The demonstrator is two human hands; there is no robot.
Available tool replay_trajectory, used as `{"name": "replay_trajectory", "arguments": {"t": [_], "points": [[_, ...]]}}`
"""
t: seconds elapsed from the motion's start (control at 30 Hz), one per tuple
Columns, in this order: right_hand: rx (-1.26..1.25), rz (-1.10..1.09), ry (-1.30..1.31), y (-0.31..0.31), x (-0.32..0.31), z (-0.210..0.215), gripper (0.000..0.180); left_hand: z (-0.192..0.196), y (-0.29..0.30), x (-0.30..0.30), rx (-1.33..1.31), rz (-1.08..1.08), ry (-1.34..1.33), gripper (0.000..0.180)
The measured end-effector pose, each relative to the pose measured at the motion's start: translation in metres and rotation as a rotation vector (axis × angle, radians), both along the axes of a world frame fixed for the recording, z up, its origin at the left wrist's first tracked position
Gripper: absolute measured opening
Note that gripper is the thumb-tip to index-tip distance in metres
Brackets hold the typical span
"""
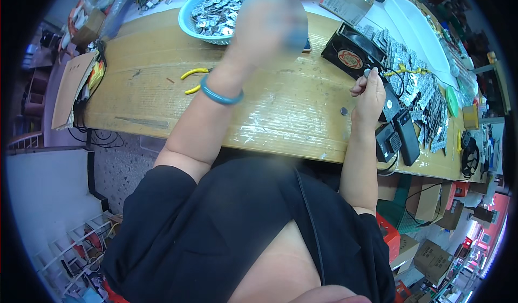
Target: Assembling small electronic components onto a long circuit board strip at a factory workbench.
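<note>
My left hand [264,28], a teal bangle [221,96] at its wrist, reaches over the right side of a light blue plastic basket [186,25]. The hand is smeared, so its fingers and anything in them cannot be made out. Inside the basket lies a heap of small silver metal pieces [216,13]. My right hand [370,97] is closed, pinching a small round silver disc [367,73] between thumb and fingers, just in front of a black square fan [353,49]. A similar silver disc [343,111] lies on the table left of that wrist.
Yellow-handled pliers [193,74] lie beside my left forearm. Piled silver strips [413,82] cover the right of the brown table [291,109], near black boxy devices [396,138] and cables. A small carton [345,6] and white tray [413,20] stand behind; a cardboard piece [73,90] sits left.
</note>
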State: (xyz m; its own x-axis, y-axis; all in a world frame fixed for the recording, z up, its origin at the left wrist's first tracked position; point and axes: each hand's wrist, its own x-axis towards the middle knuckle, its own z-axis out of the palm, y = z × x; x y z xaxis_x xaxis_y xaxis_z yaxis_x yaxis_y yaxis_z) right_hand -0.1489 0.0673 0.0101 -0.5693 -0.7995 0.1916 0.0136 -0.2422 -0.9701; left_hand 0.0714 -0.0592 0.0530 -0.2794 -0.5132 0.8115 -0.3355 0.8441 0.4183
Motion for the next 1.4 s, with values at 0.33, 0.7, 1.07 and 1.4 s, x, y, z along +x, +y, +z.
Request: {"name": "replay_trajectory", "arguments": {"t": [0.33, 0.7, 1.07, 1.4], "points": [[0.012, 0.221, 0.167, 0.004, 0.016, -0.005, 0.031, -0.011, 0.034, -0.03, 0.91, -0.548, 0.358, 0.017], [-0.04, 0.317, 0.269, 0.008, 0.016, -0.005, 0.03, -0.021, 0.053, -0.049, 1.137, -0.75, 0.295, 0.019], [0.056, 0.284, 0.466, 0.009, 0.02, -0.003, 0.034, -0.024, 0.057, -0.052, 1.029, -0.704, 0.239, 0.017], [0.081, 0.361, -0.024, 0.003, 0.014, -0.007, 0.038, -0.033, 0.054, -0.059, 1.323, -0.903, 0.413, 0.023]]}}
